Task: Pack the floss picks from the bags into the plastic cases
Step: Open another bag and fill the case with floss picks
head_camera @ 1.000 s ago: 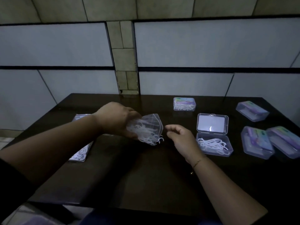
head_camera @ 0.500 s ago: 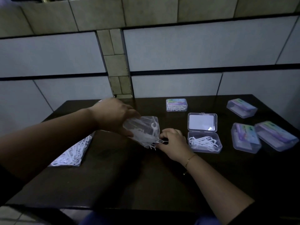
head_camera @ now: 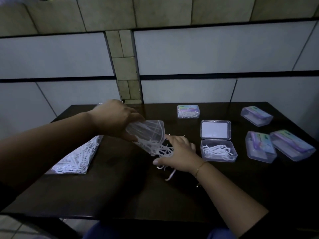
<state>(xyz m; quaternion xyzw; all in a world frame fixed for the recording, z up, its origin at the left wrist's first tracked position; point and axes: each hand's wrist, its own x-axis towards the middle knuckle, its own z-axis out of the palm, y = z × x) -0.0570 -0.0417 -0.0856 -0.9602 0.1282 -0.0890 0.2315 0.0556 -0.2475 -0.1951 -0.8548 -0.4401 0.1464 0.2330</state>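
Head view: crinkly clear bag (head_camera: 148, 133) spills thin white floss picks (head_camera: 159, 150).

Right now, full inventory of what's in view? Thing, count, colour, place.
held bag: 1, clear, tipped over table centre, white floss picks spilling out of its mouth
second bag: 1, clear, full of white picks, flat on table's left side
open case: 1, clear, right of centre, lid up, some white picks inside
closed cases: 4, clear with purple/green labels; one at the back, three at far right
table: 1, dark brown
wall: pale panels, dark strips
bracelet: 1, gold, right wrist
left hand: grips the held bag
right hand: at the bag's mouth, on the spilling picks
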